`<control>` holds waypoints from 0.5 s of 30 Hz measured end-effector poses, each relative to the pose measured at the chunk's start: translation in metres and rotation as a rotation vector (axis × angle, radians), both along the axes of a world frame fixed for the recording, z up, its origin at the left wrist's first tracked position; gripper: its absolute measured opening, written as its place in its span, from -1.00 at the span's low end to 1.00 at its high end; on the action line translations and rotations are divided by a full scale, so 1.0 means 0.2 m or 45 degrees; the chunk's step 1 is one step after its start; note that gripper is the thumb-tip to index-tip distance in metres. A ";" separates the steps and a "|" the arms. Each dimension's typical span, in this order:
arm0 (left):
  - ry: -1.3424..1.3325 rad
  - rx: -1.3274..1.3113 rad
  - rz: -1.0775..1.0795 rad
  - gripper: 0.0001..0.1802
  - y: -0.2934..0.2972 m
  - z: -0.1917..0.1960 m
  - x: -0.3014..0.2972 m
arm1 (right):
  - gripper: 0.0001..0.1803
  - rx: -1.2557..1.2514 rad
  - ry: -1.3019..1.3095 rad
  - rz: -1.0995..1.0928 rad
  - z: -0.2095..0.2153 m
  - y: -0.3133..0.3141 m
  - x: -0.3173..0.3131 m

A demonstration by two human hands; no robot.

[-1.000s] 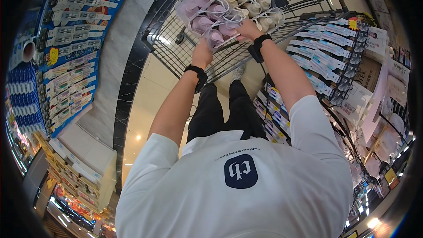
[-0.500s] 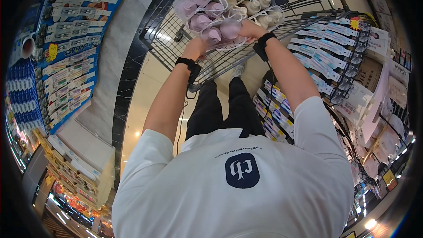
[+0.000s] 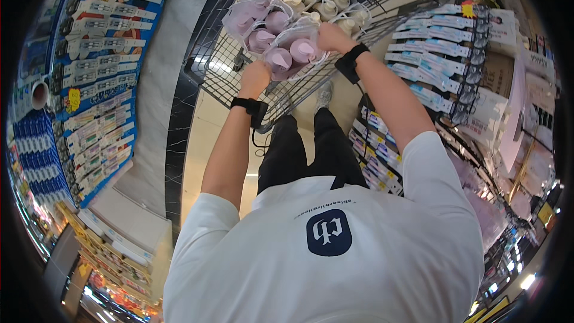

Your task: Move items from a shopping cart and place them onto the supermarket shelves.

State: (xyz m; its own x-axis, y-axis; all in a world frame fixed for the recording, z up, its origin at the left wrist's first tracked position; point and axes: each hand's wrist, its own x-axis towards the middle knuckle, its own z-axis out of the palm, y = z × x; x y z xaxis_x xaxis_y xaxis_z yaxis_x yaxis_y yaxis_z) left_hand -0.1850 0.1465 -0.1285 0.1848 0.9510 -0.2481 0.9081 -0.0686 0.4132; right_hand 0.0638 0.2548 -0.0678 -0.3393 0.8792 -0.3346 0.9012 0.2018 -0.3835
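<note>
A clear plastic bag point(image 3: 238, 24) with white cord handles holds several pink bottles point(image 3: 304, 51) with pointed caps. It sits in the near part of a wire shopping cart point(image 3: 206, 73). My left hand point(image 3: 256, 79) is closed at the bag's near left corner, its back toward me. On the other side, my right hand point(image 3: 335, 38) grips the bag's right edge, fingertips partly hidden. Behind and to the right, more clear bags hold several cream bottles point(image 3: 326, 9). Both my wrists wear black bands.
A blue rack of hanging packaged goods point(image 3: 107, 60) stands on the left beside a grey marble strip point(image 3: 170, 30). Close on the right, another rack holds hanging toothbrush-like packs point(image 3: 427, 57). A lower rack point(image 3: 376, 149) stands by my right leg.
The pink bottles in the near row now stand more upright, their caps facing up. My left hand has come slightly nearer to me, and both hands have shifted a little left in view.
</note>
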 end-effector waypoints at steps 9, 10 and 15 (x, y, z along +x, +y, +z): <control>-0.486 0.111 0.128 -0.62 -0.18 0.93 0.35 | -0.81 0.418 0.279 -0.421 0.76 -0.41 0.45; -0.577 0.097 0.140 -0.60 -0.20 1.02 0.39 | -0.82 0.521 0.335 -0.487 0.88 -0.47 0.48; -0.961 0.071 0.202 -0.56 -0.32 1.52 0.65 | -0.78 0.725 0.372 -0.713 1.43 -0.75 0.71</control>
State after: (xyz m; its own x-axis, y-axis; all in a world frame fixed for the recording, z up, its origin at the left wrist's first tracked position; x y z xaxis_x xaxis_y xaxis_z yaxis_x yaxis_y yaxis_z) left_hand -0.0556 0.0828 0.1758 0.1451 0.9876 -0.0603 0.3827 0.0002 0.9239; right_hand 0.2052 0.1039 0.2175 0.1924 0.9507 0.2433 0.8061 -0.0117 -0.5917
